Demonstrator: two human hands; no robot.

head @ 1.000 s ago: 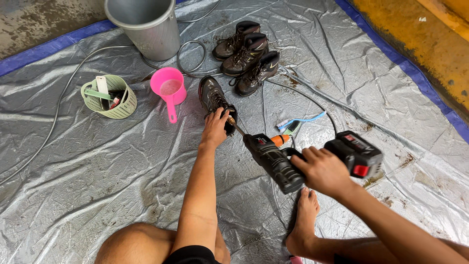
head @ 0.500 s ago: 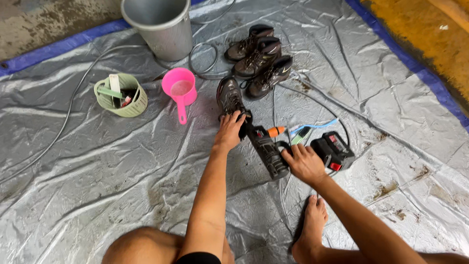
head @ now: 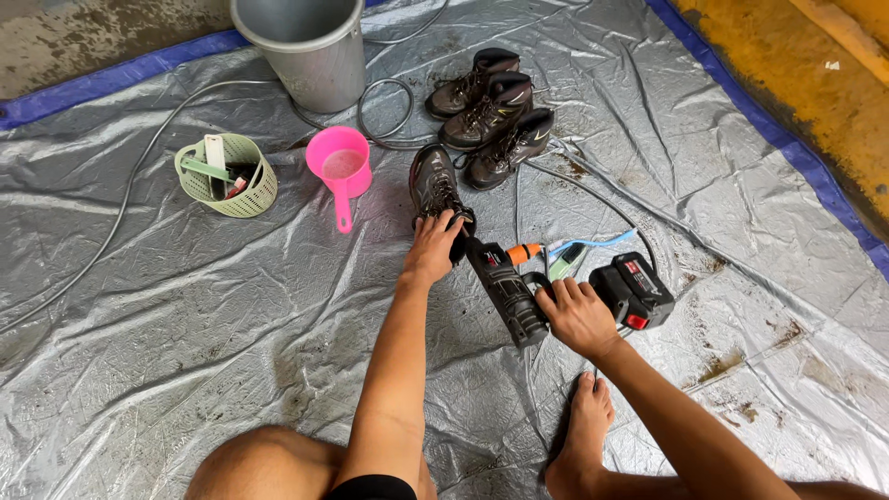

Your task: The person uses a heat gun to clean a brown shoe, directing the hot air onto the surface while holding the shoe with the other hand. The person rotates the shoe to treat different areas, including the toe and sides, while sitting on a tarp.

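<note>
A crinkled silver tarp (head: 185, 306) covers the ground; our left hand (head: 433, 248) curls its fingers over a dark, muddy boot (head: 433, 185) near the pink scoop (head: 339, 165); our right hand (head: 576, 315) wraps the black sprayer (head: 505, 292); the hose (head: 593, 199) could snag and topple the boot, we judge.

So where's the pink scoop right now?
The pink scoop sits upper left of centre on the silver tarp, between the green basket and the boot under the left hand.

A small red label (head: 637, 321) marks the black battery pack's (head: 639, 289) near end; other labels perhaps too small.
</note>
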